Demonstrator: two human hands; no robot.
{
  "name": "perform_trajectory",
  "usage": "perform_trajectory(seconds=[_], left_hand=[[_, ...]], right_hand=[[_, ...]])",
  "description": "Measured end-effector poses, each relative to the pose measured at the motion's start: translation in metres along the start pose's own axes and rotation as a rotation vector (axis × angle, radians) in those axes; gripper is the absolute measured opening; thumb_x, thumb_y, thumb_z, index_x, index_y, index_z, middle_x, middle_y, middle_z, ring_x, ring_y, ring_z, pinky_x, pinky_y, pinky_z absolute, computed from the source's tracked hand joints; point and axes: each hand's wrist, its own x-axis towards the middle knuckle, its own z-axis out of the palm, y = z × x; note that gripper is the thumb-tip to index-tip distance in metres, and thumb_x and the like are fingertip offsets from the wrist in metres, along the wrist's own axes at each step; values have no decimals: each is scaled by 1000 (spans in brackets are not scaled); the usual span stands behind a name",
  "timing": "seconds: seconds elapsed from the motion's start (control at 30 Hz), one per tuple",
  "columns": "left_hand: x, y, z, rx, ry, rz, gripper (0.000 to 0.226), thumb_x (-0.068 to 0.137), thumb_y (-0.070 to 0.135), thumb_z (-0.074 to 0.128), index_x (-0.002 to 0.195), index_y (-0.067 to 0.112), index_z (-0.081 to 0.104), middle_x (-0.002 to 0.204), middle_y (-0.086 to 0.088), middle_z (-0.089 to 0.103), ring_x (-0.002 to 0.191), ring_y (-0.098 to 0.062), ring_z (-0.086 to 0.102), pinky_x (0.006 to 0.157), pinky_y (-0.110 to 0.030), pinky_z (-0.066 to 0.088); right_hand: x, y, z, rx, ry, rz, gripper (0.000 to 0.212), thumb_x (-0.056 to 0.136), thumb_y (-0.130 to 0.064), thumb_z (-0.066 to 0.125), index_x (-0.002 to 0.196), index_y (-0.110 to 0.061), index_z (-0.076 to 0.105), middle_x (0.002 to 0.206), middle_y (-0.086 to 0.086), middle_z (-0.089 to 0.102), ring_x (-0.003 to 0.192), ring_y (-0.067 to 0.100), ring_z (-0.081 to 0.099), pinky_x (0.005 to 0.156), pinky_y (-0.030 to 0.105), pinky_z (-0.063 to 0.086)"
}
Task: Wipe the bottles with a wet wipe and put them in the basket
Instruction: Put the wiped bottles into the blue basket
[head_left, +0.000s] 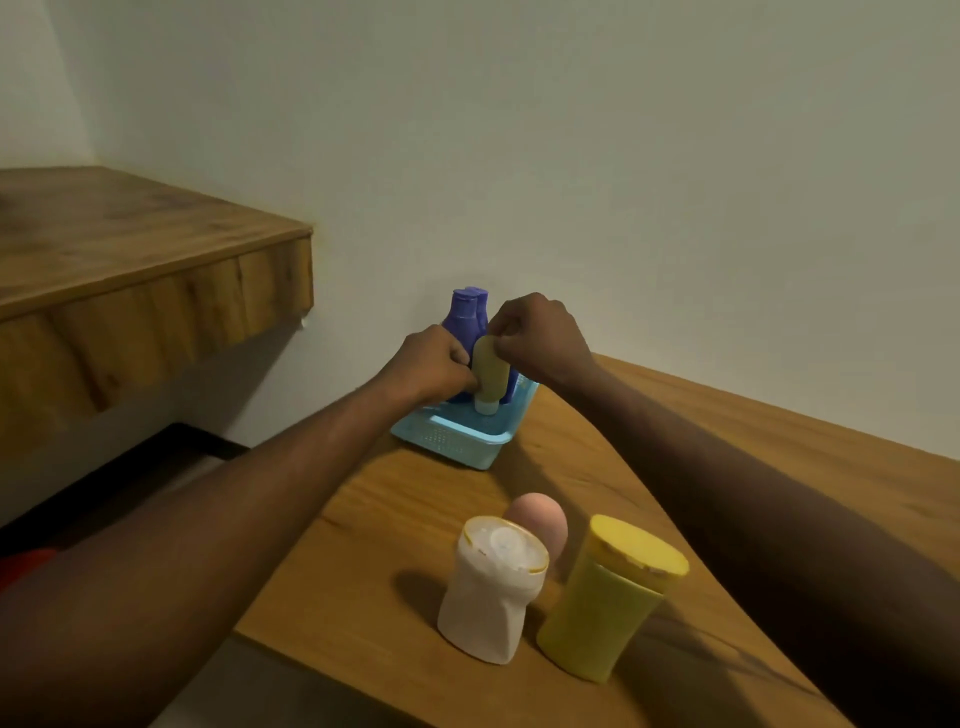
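A white bottle (491, 592) and yellow bottle (608, 597) stand near on the bench (410, 514). Beyond, above the blue basket (451, 442), left hand (436, 364) and right hand (540, 338) each clamp a grip on the olive tube (491, 375), cap down: probably light, squashy, best held mid-body.

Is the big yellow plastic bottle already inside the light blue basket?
No, the big yellow plastic bottle stands on the wooden table beside the white plastic bottle, apart from the light blue plastic basket.

Olive tube (488, 371) stands cap-down in blue basket (452, 441) beside 2 purple bottles (462, 317).
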Motion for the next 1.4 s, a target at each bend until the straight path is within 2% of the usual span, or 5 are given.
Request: perform_trajectory(seconds=[0.43,0.6,0.8,1.27,1.4], left_hand=[[-22,25,-10,27,34,28,15,82,16,82,93,7,78,93,-7,74,87,-19,68,76,-30,54],[-45,52,-25,-10,24,88,9,86,18,80,94,14,79,93,2,72,91,-17,67,85,-36,60],[-88,89,-37,16,-127,109,16,86,21,80,99,12,80,98,-3,76,95,-20,72,92,-43,61],[-176,130,-26,121,-190,238,21,91,25,75,112,23,77,91,17,66,85,-5,63,72,-17,47],[-187,128,-13,162,-161,239,21,92,26,74,112,21,78,103,9,73,93,-10,66,81,-17,49]], right_hand=[[-13,1,-15,16,30,34,15,82,-11,70,94,-15,78,98,-2,73,84,14,66,68,32,59],[-35,-14,-50,60,33,-27,14,83,-10,69,94,-12,78,91,-5,70,84,13,65,60,21,45],[-81,-34,-97,92,-236,-1,12,90,-15,71,96,-6,76,86,8,74,74,19,70,55,21,55],[-187,-36,-154,122,-419,66,23,85,-33,79,103,-19,77,100,-2,76,90,15,71,64,26,61],[-205,-37,-147,83,-397,64,30,85,-29,80,111,-13,76,106,1,75,91,18,72,69,30,63]])
